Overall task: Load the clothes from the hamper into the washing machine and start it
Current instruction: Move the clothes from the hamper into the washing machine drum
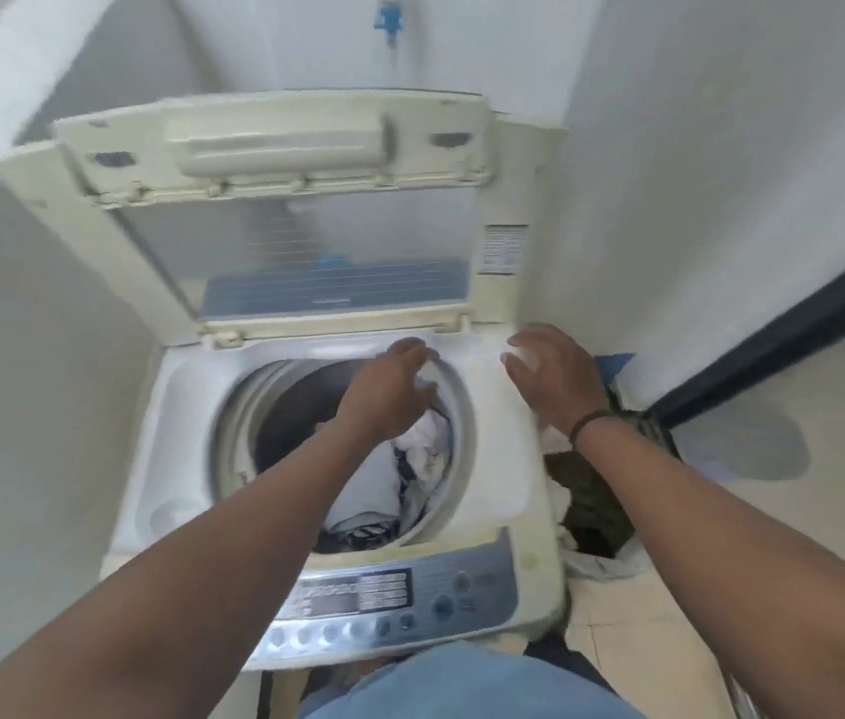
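Clothes (412, 474) lie piled inside the drum of one top-loading washing machine (192, 407), bunched toward the right side of the round opening: white, pale blue and dark patterned pieces, too tangled to count. The left part of the drum (285, 407) shows dark and bare. One folding lid (275, 199) stands raised at the back, its clear panel facing the person. Along the front edge runs one control panel (399, 599) with a row of round buttons and a few more at its right end; blur keeps the labels unreadable.

Two hands reach over the machine. The left hand (389, 386) hovers over the back right of the drum rim, fingers bent around a bit of white cloth at the fingertips, though motion blur makes the grip uncertain. The right hand (552, 376) is above the machine's right rear corner, fingers loosely spread and bent; something white blurs beneath them, and I cannot tell whether it is gripped. One dark band (589, 422) circles the right wrist.

Just beside the machine's right side sits one hamper (612, 557) on the floor, holding a dark olive patterned garment (591, 495) and some white fabric. The machine stands in a narrow alcove, with walls close on the left, behind, and on the right. One blue tap (388, 18) is fixed on the back wall. A pale tiled floor (799, 511) opens out to the right, edged by a dark baseboard.
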